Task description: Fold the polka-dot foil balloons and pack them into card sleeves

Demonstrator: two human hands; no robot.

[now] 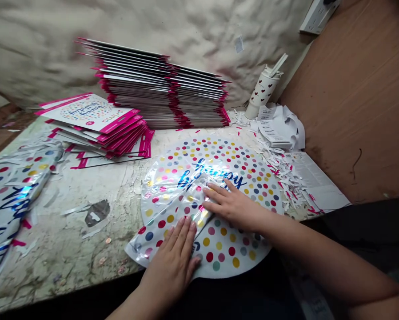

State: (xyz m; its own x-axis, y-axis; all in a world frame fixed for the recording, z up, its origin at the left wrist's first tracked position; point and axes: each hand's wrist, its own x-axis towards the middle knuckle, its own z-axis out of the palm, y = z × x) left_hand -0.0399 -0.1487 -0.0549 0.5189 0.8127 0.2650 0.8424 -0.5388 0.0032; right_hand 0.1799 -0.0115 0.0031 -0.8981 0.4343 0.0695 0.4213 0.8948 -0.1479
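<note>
On a worn table [69,249], both hands press down on a folded foil balloon [249,178] printed with polka dots. The left hand [169,253] lies flat on its near edge, fingers close together; the right hand [231,206] rests on the fold, fingers slightly spread. Another balloon [13,204] lies to the left, a stack of pink-edged packs [159,89] stands behind, and paper scraps [279,129] lie to the right

The round foil balloon [239,166] was silvery white, scattered with red, yellow, teal, navy and pink dots beneath blue script. The stacked cards [136,75] showed magenta edges, and the white bottle [261,91] carried dark red hearts.
</note>
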